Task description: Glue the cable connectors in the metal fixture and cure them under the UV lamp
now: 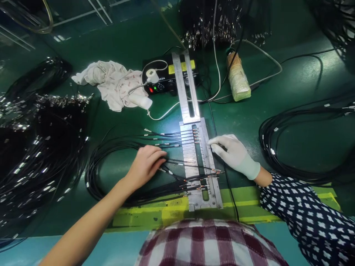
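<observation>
My left hand, bare, has its thumb and fingers closed on thin black cables left of a slotted metal fixture. These cables run across the fixture, with coppery ends near its right edge. Farther up, several cables lie side by side in its grooves, their tips over the slot. A thicker bundle crosses the lower part and loops round to the left. My right hand, in a white glove, is at the fixture's right edge, its thumb and index fingertip close together. Whatever is between them is too small to make out.
A black control box stands behind, with a metal bar reaching over it. White cloth and a wrapped bottle flank it. Cable heaps lie left, a cable coil right. Yellow tape lines the front edge.
</observation>
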A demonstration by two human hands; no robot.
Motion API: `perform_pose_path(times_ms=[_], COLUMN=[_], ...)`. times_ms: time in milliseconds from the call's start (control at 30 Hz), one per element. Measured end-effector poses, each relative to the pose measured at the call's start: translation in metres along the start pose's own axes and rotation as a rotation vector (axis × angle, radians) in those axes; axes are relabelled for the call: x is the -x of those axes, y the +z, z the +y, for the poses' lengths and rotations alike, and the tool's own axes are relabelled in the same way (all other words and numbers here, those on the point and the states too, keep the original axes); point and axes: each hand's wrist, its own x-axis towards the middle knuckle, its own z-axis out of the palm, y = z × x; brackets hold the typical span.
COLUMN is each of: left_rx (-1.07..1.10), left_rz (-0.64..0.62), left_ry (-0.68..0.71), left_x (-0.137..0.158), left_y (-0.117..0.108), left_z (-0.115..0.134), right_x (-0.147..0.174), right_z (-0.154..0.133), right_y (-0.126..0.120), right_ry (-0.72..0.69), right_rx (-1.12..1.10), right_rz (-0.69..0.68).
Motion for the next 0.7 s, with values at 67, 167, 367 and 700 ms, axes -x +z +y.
perform_pose_path(times_ms=[67, 167, 367, 700], left_rx=[0.112, 0.2, 0.236, 0.253], left_rz=[-0.057, -0.129, -0.055, -0.025], left_ry=[0.047, 0.079, 0.126, 0.169], left_x=[-0.007, -0.018, -0.035, -0.054], left_y=[0.006, 0.012, 0.016, 0.018], left_z=[0.008, 0.015, 0.016, 0.014], right_x=[0.0, 0.001, 0.0, 0.0], right_z=[0.0, -0.001, -0.002, -0.002], right_y=[0.0, -0.001, -0.001, -0.001], right_ry=[-0.001, 0.008, 0.019, 0.025], right_rx=[0.005, -0.001, -0.007, -0.025], right_rz=[0.004, -0.004, -0.018, -0.017])
